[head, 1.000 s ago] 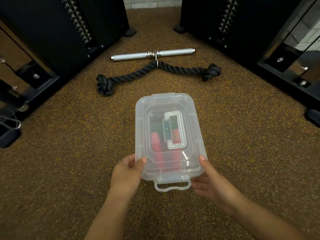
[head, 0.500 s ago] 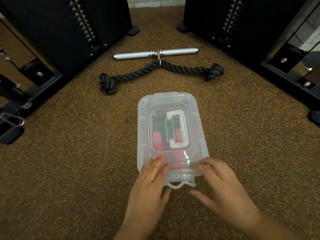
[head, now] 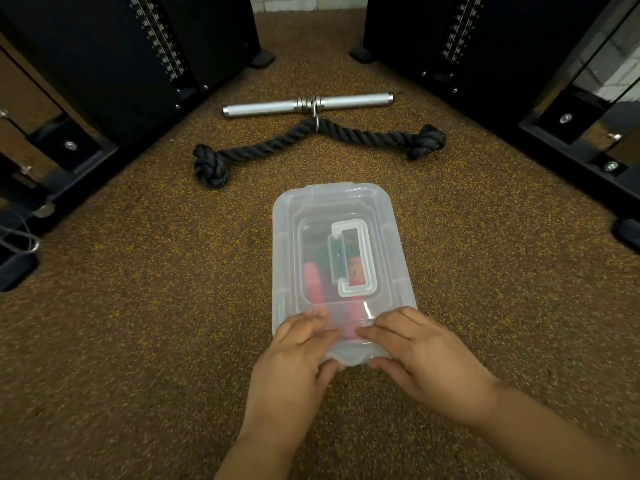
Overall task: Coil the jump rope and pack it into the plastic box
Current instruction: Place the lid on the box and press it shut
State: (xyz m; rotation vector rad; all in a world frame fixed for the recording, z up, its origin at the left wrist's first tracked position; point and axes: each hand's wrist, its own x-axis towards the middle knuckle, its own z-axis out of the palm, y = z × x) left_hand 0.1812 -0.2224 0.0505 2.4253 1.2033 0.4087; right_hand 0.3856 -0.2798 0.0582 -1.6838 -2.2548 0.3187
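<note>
Both hands (head: 360, 362) at box's (head: 332, 209) near edge

Clear lidded plastic box (head: 337, 216) flat on the floor, red-handled jump rope (head: 313, 280) inside.

The plastic box (head: 341, 258) is translucent, frosted plastic with a smooth, faintly glossy lid, and red and green shapes show dimly through it. The floor (head: 138, 323) is rough, speckled brown with a granular, matt surface. Beyond lie a shiny, smooth metal bar (head: 277, 107) and a coarse, twisted black rope (head: 277, 145), matt and fibrous.
</note>
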